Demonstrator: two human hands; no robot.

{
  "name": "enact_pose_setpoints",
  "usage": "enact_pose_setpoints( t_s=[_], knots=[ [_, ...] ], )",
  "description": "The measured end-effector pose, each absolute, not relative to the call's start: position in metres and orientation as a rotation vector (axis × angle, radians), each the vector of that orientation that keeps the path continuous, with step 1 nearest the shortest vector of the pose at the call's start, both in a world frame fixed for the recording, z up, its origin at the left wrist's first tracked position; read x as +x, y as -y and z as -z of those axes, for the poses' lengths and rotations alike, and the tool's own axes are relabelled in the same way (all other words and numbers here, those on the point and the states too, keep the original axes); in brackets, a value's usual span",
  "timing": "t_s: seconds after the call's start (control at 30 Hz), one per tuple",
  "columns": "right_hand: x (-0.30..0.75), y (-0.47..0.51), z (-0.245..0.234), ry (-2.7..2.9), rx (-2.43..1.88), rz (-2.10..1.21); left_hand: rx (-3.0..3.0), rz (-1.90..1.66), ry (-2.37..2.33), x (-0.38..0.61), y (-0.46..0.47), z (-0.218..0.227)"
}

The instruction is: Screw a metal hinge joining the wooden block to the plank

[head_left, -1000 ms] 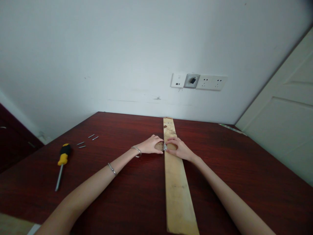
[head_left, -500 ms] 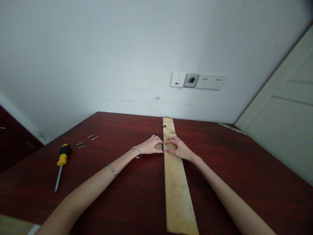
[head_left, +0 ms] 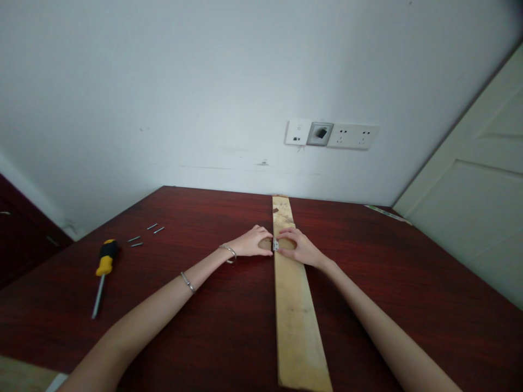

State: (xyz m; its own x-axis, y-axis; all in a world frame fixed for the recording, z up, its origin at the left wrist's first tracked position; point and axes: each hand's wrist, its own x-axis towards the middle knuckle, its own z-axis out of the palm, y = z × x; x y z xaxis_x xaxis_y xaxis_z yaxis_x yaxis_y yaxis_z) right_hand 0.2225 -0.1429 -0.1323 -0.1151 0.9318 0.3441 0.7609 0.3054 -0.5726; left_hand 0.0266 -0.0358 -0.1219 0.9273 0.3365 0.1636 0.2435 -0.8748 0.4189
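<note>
Sitting right on the left edge of the long wooden board (head_left: 300,321), the small metal hinge (head_left: 275,245) is pinched from both sides! Left hand (head_left: 248,242), thumb and fingertips closed on it; right hand (head_left: 304,249) mirrors that grip across the wood. Over on the left of the dark red table (head_left: 212,337), four thin metal rods (head_left: 134,239) lie near a yellow-and-black screwdriver (head_left: 105,265). Sockets (head_left: 353,136) line the wall (head_left: 196,81) beyond.

The plank (head_left: 300,326) is blotched yellow, the metal piece (head_left: 275,245) silvery.
</note>
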Motion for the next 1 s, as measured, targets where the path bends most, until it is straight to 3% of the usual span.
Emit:
enact_pose_setpoints(
  t_s=[1.0],
  knots=[
    [0.2195,0.143,0.1336,1.873,-1.534,-0.318,2.7,-0.454,-0.449,0.0311,0.0404,0.1239]
  ],
)
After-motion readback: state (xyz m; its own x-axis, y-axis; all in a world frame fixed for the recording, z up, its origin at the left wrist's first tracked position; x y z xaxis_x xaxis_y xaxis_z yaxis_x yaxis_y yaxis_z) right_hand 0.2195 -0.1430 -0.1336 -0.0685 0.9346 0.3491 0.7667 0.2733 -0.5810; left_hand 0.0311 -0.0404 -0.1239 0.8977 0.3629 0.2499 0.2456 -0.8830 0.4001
